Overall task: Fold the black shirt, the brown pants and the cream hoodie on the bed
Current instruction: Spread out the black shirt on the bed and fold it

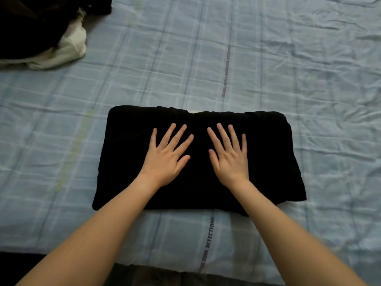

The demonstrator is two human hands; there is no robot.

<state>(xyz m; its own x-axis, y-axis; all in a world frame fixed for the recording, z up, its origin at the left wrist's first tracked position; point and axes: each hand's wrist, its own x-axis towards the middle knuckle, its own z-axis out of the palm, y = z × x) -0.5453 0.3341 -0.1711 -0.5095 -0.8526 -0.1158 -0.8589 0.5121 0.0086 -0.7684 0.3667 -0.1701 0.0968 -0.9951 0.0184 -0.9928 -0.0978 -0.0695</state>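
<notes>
Here, seen from the head-worn camera, a person pressed both bare hands flat on a black cotton shirt [257,162] that was already folded into a thick, soft rectangle near the front edge of a bed covered with a pale blue plaid sheet [288,58]. The left hand [165,159] and the right hand [231,159] lay palm down, fingers spread, side by side with a narrow gap between them, gripping nothing. The folded shirt's long axis ran from left to right across the person's front, and the hands rested near its middle, each about equally close to its own end of the bundle. The far edge showed a few bunched ridges; the near right corner sagged a little toward the person.

Far off at the upper left corner of the same view, well apart from the hands, sat a heap of unfolded clothes: a cream, soft-looking hoodie [70,48] lay under a dark garment [31,27], likely the brown pants, though the dim light left its colour uncertain. That pile lay on the left hand's side, so the left arm appeared to have the shorter reach to it.

Judging from this, the shirt looked finished or nearly so, receiving a final smoothing, with two garments left to fold.
</notes>
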